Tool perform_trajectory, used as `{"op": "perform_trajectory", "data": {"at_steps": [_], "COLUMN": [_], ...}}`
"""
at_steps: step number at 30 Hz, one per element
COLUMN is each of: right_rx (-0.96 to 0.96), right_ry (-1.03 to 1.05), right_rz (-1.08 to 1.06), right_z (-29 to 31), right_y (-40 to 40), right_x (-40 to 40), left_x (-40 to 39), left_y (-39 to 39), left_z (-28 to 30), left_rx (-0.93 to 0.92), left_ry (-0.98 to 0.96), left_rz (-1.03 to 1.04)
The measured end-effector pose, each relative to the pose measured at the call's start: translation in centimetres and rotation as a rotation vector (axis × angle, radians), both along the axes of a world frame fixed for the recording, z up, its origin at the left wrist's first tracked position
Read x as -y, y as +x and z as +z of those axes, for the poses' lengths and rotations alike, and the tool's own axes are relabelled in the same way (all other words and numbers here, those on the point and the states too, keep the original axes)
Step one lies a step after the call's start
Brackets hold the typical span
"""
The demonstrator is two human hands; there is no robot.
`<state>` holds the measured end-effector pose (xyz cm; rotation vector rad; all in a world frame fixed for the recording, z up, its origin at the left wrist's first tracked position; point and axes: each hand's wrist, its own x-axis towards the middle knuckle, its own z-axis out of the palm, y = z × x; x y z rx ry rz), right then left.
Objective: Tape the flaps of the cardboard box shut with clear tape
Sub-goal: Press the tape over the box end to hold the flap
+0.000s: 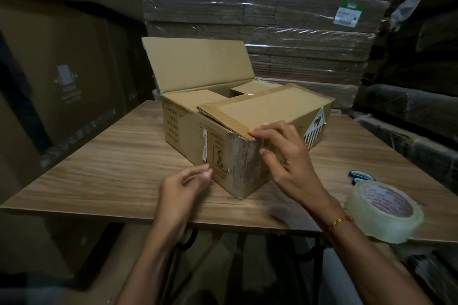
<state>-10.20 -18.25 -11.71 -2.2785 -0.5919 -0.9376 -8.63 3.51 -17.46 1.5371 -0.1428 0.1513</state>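
Observation:
A brown cardboard box [223, 151] sits turned at an angle on the wooden table [99, 176]. Its far long flap [198, 64] stands upright; the near long flap [265, 109] lies folded down, edged with old tape. Two short flaps lie folded inside with a dark gap between them. My right hand [285, 156] rests on the box's near corner, fingertips on the flap's edge and thumb against the side wall. My left hand [183, 188] hovers blurred by the box's lower left side, fingers loosely curled, holding nothing. A roll of clear tape [384, 213] lies flat at the table's right front edge.
Blue-handled scissors [359, 177] lie just behind the tape roll. Shrink-wrapped stacks of flat cardboard [272, 20] rise behind the table, large cartons stand at the left, wrapped bundles at the right. The table's front edge is close to my arms.

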Motion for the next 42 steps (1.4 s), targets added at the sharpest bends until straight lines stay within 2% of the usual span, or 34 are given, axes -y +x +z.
{"op": "perform_trajectory", "data": {"at_steps": [1, 3, 5, 6, 8, 11, 14, 17, 20, 23, 25, 27, 29, 31, 33, 37, 42], "right_rx": [-0.007, -0.011, -0.024, -0.026, -0.009, 0.042, 0.03, -0.01, 0.041, 0.064, 0.091, 0.109, 0.127, 0.149, 0.178, 0.192, 0.2], "right_ry": [0.009, 0.022, 0.021, 0.016, 0.006, 0.056, 0.213, 0.396, 0.578, 0.721, 0.74, 0.746, 0.762, 0.768, 0.758, 0.772, 0.813], "right_rz": [0.003, 0.01, 0.022, 0.029, 0.024, -0.048, -0.081, -0.095, -0.179, -0.221, -0.266, -0.284, -0.289, -0.301, -0.336, -0.383, -0.384], "right_z": [0.0, 0.1, 0.4, 0.5, 0.4, -1.0, -2.9, -4.3, -4.8, -4.3, -4.1, -4.0, -4.0, -4.1, -4.3, -4.7, -4.7], "right_y": [-0.1, -0.2, -0.2, -0.4, -0.9, -2.0, -3.4, -4.8, -6.0, -6.9, -7.1, -7.0, -6.9, -6.7, -6.6, -6.2, -6.0], "right_x": [0.0, 0.2, 0.5, 0.5, 0.4, -0.2, -0.7, -1.1, -0.9, -0.4, -0.1, 0.0, 0.0, -0.2, -0.6, -1.3, -1.4], "left_x": [-0.7, -2.0, -2.7, -2.9, -2.6, -2.3, -1.8, 0.4, 3.7, 6.0, 6.5, 6.7, 7.4, 8.8, 10.4, 12.5, 12.4], "left_y": [0.1, 1.1, 3.0, 4.2, 6.5, 8.7, 8.0, 4.8, 0.6, -2.2, -2.7, -2.3, -1.0, 0.2, 1.1, 2.3, 3.0], "left_z": [0.5, 2.2, 4.7, 6.1, 8.8, 10.8, 10.1, 8.9, 8.3, 8.7, 10.3, 12.2, 14.4, 16.3, 17.4, 18.2, 17.9], "left_rx": [-0.014, 0.214, 0.516, 0.596, 0.623, 0.538, 0.552, 0.656, 0.684, 0.632, 0.583, 0.646, 0.751, 0.734, 0.704, 0.603, 0.488], "left_ry": [0.041, 0.43, 0.766, 0.906, 1.159, 1.338, 1.3, 1.305, 1.361, 1.44, 1.467, 1.535, 1.553, 1.484, 1.436, 1.548, 1.401], "left_rz": [0.099, 0.257, 0.189, 0.11, -0.023, -0.097, -0.027, 0.13, 0.326, 0.424, 0.397, 0.248, -0.105, -0.521, -0.778, -0.941, -1.035]}}
